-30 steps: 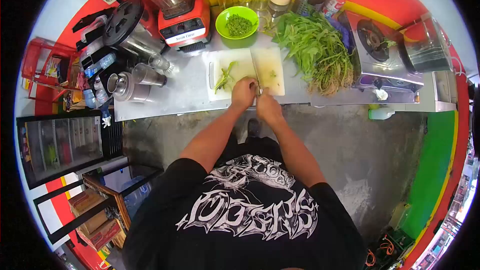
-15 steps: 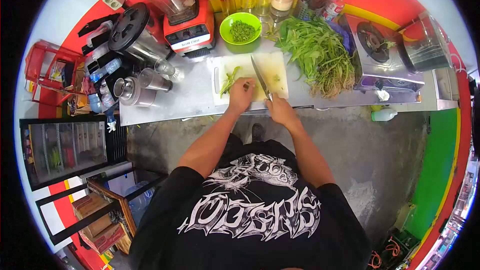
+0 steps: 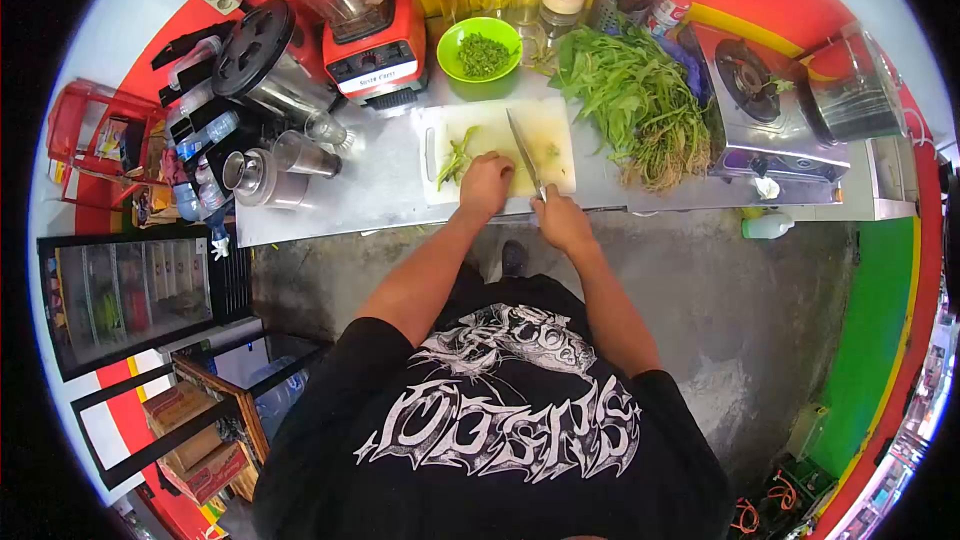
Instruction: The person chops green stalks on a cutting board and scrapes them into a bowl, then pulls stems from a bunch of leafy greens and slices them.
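A white cutting board (image 3: 560,165) lies on the steel counter. My right hand (image 3: 562,218) grips the handle of a knife (image 3: 524,146), its blade slanting up and left across the board. My left hand (image 3: 487,184) rests curled on the board just left of the blade, fingers pressed on greens that it mostly hides. A few green stems (image 3: 455,156) lie at the board's left side. A small bit of chopped green (image 3: 549,150) sits right of the blade.
A green bowl (image 3: 482,48) of chopped greens stands behind the board. A big pile of leafy greens (image 3: 635,100) lies to the right, beside a gas stove (image 3: 755,90). A red blender (image 3: 362,25), steel cups and bottles crowd the left and back.
The knife lifted from upright beside my left hand and swung to a slant across the board. My right hand drew right, and my left hand settled back on the greens.
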A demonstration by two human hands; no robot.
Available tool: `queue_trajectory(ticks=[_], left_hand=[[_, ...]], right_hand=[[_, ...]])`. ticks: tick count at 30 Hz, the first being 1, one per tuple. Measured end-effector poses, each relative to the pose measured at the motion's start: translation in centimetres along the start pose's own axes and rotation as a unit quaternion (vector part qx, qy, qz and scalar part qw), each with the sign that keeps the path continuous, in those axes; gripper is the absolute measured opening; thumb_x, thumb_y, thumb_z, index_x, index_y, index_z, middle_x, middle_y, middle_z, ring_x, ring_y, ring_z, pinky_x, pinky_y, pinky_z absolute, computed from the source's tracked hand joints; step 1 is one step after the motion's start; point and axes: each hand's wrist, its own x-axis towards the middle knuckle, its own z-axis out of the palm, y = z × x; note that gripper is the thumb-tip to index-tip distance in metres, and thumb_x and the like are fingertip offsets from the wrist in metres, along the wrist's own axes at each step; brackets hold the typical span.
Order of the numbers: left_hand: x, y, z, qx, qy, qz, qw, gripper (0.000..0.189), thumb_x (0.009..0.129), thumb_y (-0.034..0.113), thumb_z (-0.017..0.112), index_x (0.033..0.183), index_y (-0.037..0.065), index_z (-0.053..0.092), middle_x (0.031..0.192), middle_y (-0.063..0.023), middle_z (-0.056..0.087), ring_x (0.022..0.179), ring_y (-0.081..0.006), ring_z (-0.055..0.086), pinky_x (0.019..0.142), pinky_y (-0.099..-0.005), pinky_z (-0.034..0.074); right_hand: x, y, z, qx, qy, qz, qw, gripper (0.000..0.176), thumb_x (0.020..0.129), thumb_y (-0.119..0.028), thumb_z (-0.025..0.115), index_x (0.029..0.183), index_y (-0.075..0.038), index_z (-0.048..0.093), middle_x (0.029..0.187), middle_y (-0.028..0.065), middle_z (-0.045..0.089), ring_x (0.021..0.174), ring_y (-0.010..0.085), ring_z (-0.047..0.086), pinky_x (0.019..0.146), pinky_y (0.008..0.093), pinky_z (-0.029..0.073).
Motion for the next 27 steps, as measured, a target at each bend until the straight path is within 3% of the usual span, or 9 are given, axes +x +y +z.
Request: queue_trajectory(ticks=[9, 15, 17, 19, 27], left_hand=[[-0.5, 0.3, 0.1, 0.025, -0.027, -0.012, 0.999, 0.014, 0.087, 0.008, 0.061, 0.094, 0.008, 0.074, 0.101, -0.0116, 0.068, 0.096, -0.0353, 0.066, 0.083, -0.0466, 0.055], [-0.6, 1.0, -0.5, 0.075, -0.072, -0.018, 0.994, 0.020, 0.086, 0.007, 0.058, 0.098, 0.010, 0.074, 0.107, -0.0102, 0.066, 0.103, -0.0341, 0.064, 0.085, -0.0461, 0.056], [-0.9, 0.6, -0.3, 0.038, -0.016, 0.025, 0.999, 0.018, 0.085, 0.004, 0.059, 0.096, 0.007, 0.073, 0.097, -0.0153, 0.066, 0.094, -0.0387, 0.065, 0.082, -0.0468, 0.054], [-1.0, 0.6, -0.4, 0.042, -0.026, 0.024, 0.998, 0.018, 0.084, 0.004, 0.059, 0.095, 0.006, 0.073, 0.097, -0.0163, 0.066, 0.093, -0.0392, 0.065, 0.084, -0.0469, 0.054], [-0.9, -0.9, 0.4, 0.005, -0.005, 0.037, 0.999, 0.020, 0.081, -0.002, 0.059, 0.092, 0.002, 0.076, 0.094, -0.0202, 0.066, 0.090, -0.0405, 0.065, 0.083, -0.0457, 0.053]], right_hand=[[-0.9, -4.0, -1.2, -0.048, -0.023, 0.039, 0.998, 0.039, 0.101, -0.030, 0.049, 0.118, 0.005, 0.050, 0.110, 0.0324, 0.067, 0.104, 0.0490, 0.065, 0.090, 0.0571, 0.050], [0.8, -4.0, 1.3, -0.030, -0.020, 0.083, 0.996, 0.035, 0.099, -0.024, 0.050, 0.117, 0.006, 0.050, 0.109, 0.0338, 0.067, 0.104, 0.0478, 0.066, 0.089, 0.0553, 0.052], [0.8, -3.9, 1.0, -0.056, -0.013, 0.046, 0.997, 0.035, 0.099, -0.024, 0.050, 0.117, 0.006, 0.050, 0.107, 0.0339, 0.067, 0.103, 0.0477, 0.067, 0.088, 0.0550, 0.052], [0.6, -4.2, -0.1, -0.083, -0.006, 0.007, 0.997, 0.035, 0.098, -0.023, 0.050, 0.117, 0.006, 0.050, 0.106, 0.0340, 0.067, 0.103, 0.0476, 0.067, 0.088, 0.0547, 0.052], [1.2, -3.2, 1.6, -0.016, 0.017, 0.057, 0.998, 0.039, 0.101, -0.030, 0.049, 0.119, 0.005, 0.050, 0.104, 0.0335, 0.068, 0.101, 0.0506, 0.066, 0.089, 0.0575, 0.050]])
